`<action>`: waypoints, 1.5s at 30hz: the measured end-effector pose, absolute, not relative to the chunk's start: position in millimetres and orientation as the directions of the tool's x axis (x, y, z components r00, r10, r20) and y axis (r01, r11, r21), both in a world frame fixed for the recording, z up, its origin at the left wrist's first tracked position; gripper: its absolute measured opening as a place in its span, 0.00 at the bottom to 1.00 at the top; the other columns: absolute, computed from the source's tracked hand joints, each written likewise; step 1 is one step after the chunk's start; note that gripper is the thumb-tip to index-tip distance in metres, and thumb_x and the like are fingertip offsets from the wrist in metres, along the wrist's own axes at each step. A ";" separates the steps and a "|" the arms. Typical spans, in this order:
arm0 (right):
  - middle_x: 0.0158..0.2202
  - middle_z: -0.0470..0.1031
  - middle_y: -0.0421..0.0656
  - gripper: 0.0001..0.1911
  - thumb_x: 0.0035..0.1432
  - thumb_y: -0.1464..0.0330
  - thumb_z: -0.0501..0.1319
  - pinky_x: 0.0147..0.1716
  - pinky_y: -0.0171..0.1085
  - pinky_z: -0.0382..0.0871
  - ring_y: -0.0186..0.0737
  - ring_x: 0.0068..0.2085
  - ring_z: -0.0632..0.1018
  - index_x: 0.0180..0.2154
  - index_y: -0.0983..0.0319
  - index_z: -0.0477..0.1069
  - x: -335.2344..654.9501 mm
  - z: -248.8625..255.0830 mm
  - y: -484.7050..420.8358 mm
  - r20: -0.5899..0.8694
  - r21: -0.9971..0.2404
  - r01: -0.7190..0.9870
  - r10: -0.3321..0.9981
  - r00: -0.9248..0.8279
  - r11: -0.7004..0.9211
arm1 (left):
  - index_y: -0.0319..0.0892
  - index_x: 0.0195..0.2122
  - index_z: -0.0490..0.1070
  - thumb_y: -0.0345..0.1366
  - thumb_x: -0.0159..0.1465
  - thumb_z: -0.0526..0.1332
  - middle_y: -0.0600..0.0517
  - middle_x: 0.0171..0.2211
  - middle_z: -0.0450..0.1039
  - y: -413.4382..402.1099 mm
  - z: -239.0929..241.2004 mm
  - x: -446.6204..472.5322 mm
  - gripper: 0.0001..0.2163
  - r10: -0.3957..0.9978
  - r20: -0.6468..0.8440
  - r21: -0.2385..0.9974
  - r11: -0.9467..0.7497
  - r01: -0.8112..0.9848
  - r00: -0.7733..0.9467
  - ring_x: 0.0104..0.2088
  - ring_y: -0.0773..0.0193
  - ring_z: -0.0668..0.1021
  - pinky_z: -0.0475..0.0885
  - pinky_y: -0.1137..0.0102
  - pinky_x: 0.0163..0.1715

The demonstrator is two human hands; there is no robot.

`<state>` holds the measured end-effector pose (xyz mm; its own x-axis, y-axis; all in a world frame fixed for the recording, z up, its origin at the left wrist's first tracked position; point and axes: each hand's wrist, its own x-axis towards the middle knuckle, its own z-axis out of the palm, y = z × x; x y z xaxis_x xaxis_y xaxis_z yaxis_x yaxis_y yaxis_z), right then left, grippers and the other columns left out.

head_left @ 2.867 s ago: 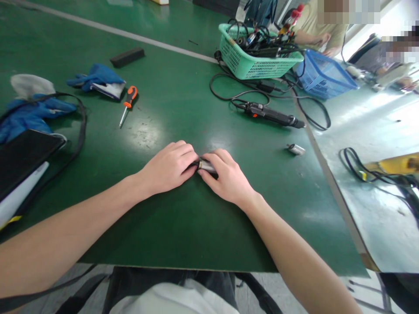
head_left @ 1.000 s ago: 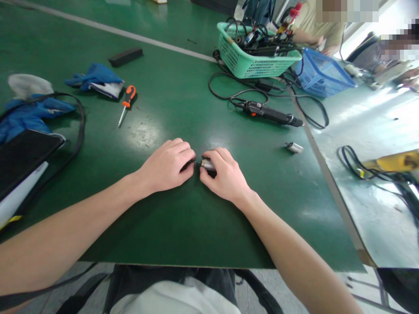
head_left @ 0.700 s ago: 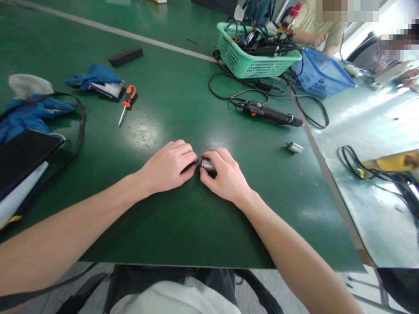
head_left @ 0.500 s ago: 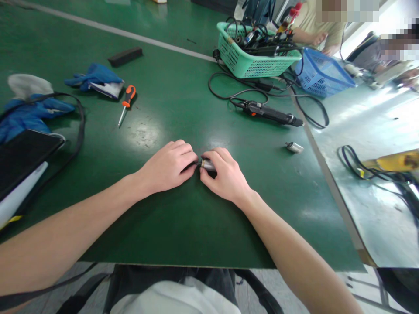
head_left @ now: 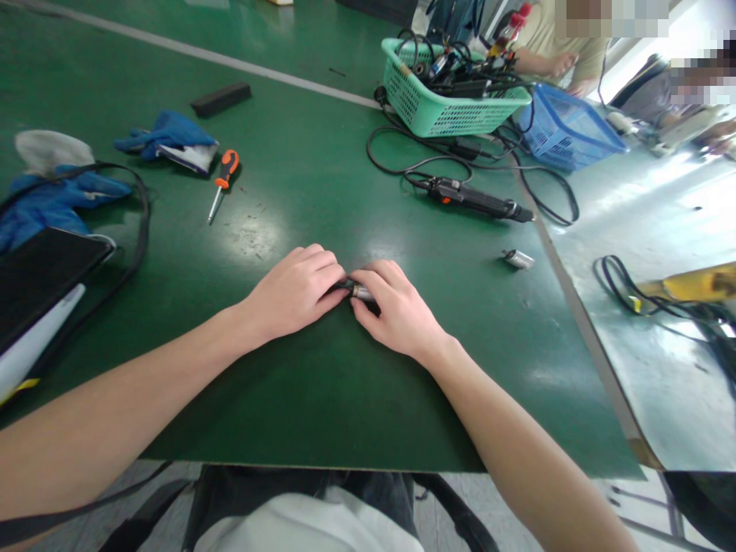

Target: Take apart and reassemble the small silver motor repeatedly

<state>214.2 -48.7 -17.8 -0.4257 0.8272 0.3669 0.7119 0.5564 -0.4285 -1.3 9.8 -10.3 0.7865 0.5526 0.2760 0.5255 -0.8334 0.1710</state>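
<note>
Close together over the green table, my two hands meet at a small silver metal cylinder with a brass-coloured ring. My right hand is closed around it, thumb in front and fingers behind; part of the cylinder is hidden under the palm. A small dark piece at the cylinder's left end is pinched by my left hand. Its kind is too small to make out. To the right lies another small silver cylinder with a dark tip.
A black electric screwdriver with a cord lies beyond my right hand. Behind it stand a green basket of tools and a blue basket. An orange-handled screwdriver, blue gloves and a black-screened device are left.
My right fingers have shifted slightly left along the silver cylinder. More of the dark piece shows between the hands. Everything else on the table stays in place.
</note>
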 end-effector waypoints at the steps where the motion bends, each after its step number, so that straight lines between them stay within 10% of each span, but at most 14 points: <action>1: 0.49 0.73 0.50 0.14 0.70 0.69 0.56 0.54 0.51 0.73 0.51 0.51 0.74 0.54 0.59 0.72 215.7 -14.5 -49.0 0.343 -0.407 0.712 0.818 -0.461 0.572 | 0.39 0.38 0.74 0.41 0.73 0.57 0.46 0.37 0.74 10.0 -10.4 -1.4 0.12 0.562 0.275 0.168 -0.827 0.536 0.780 0.41 0.55 0.73 0.70 0.61 0.43; 20: 0.50 0.79 0.53 0.15 0.66 0.74 0.55 0.53 0.49 0.71 0.52 0.51 0.78 0.51 0.63 0.76 354.7 -2.7 50.1 0.114 0.003 0.953 0.946 -0.302 0.304 | 0.39 0.40 0.76 0.40 0.72 0.59 0.46 0.38 0.74 9.6 -10.5 -5.3 0.11 0.589 0.276 0.229 -0.808 0.543 0.760 0.43 0.56 0.73 0.70 0.61 0.46; 37: 0.52 0.81 0.59 0.24 0.68 0.58 0.59 0.50 0.47 0.67 0.54 0.52 0.79 0.60 0.61 0.74 461.7 -28.6 -22.6 0.301 -0.182 0.953 0.909 0.290 -0.244 | 0.38 0.39 0.76 0.39 0.73 0.57 0.47 0.38 0.73 11.4 -12.9 -5.2 0.11 0.590 0.258 0.227 -0.807 0.546 0.765 0.42 0.56 0.72 0.70 0.60 0.45; 45: 0.54 0.79 0.61 0.23 0.67 0.59 0.60 0.52 0.49 0.67 0.57 0.53 0.78 0.58 0.64 0.76 459.7 -39.7 -26.0 0.344 -0.237 0.945 0.891 0.297 -0.224 | 0.39 0.39 0.76 0.37 0.72 0.57 0.46 0.38 0.73 11.7 -11.9 -3.3 0.10 0.587 0.265 0.233 -0.809 0.539 0.765 0.42 0.57 0.73 0.71 0.61 0.45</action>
<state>459.7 -26.0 -39.7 0.2969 0.8910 0.3435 0.9454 -0.2238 -0.2368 -3.3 11.7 -11.9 0.7652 0.5866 0.2654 0.5393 -0.8091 0.2334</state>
